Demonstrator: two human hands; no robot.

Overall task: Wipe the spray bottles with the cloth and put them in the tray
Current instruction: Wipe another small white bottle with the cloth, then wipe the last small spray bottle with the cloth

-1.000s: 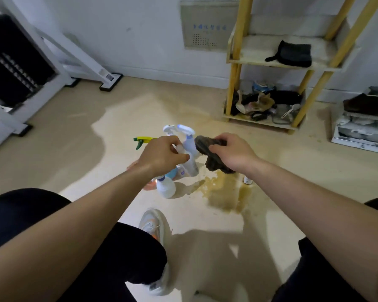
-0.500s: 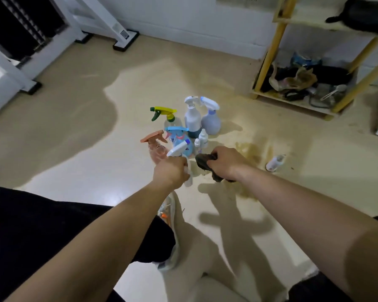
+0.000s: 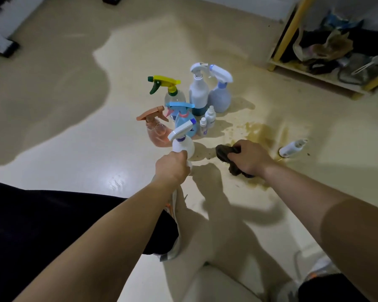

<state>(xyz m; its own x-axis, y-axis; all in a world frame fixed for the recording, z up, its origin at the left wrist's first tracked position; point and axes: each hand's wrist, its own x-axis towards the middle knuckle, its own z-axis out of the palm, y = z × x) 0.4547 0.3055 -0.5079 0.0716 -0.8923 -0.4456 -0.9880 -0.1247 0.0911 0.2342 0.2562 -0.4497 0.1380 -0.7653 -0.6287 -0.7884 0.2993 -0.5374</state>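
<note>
While my left hand grips the small white spray bottle low on its body, fingers curled round it, the bottle stands upright with its trigger head angled toward eight o'clock. My hand hides its base, so I cannot tell whether it touches the floor. At three o'clock from it, near but apart, my right hand holds the dark cloth, fingers clenched over the bunched fabric, which sticks out toward the bottle.

At twelve o'clock, just behind the held bottle, the other spray bottles stand bunched together on the floor: a blue one closest, a pink one at eleven o'clock, a clear one with a yellow and green trigger behind those, then a tall white one and a lavender one side by side. Two tiny white bottles stand at the cluster's right edge.

A brownish stain spreads over the floor at one o'clock from my right hand, and a small white bottle lies on its side at three o'clock. A yellow-framed shelf holding clutter stands at two o'clock, well apart. My shoe shows beneath my left wrist.
</note>
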